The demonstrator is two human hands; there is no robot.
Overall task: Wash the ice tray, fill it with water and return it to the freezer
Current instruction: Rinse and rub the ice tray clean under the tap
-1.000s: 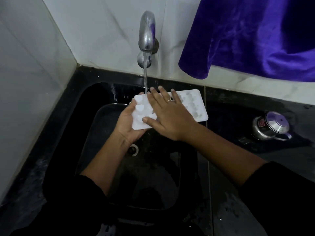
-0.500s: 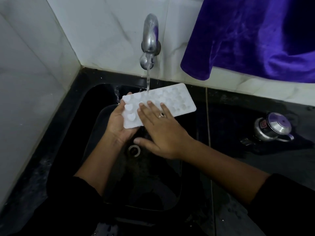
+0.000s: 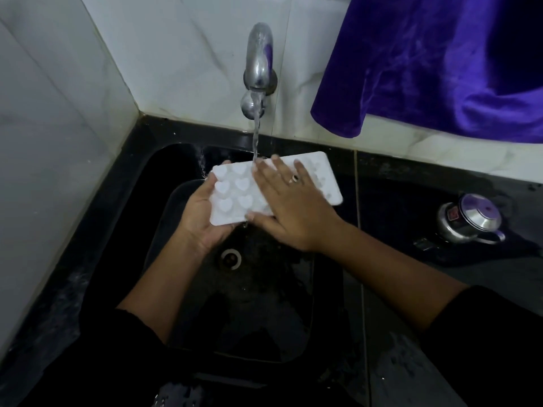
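**Change.** The black sink [image 3: 132, 245], the counter [image 3: 440, 277] around it and the purple cloth [image 3: 440, 69] hanging at 1 o'clock are as they were a second ago. The tap [image 3: 260, 54] at 12 o'clock continues to run.

The ice tray [image 3: 232, 198] remains above the basin at the centre of my view, cavity side up. Its long axis runs from 9 o'clock to 3 o'clock.

The right hand [image 3: 293, 210] has travelled. Half a second ago its fingertips lay near mid-width of the tray and the palm hung off the near edge. Now the hand covers the middle of the tray and the fingertips reach the far edge. The water stream [image 3: 255, 133] lands beside the index finger. A second ago the hand sat equally far forward.

I read this as one cycle of a back-and-forth rubbing stroke, so the task is in its washing step. Filling the tray and returning it to the freezer are not yet begun.

**Hand pose.**
- **Left hand** [image 3: 199, 221]: it supports the 9 o'clock end of the tray from beneath. Its grip is clamped on that end, with digits wrapping over the left and far edges.
- **Right hand:** it lies palm down, with the forearm entering from 4 o'clock. Its grip is apart, and the fingers are straight and spread, pressed flat on the tray surface just right of the exposed heart-shaped cavities [image 3: 242, 183].
- **Ring** [image 3: 294, 178]: it sits on one finger of the right hand.

A steel vessel [image 3: 467, 221] stands on the counter at 3 o'clock, well apart from the tray.
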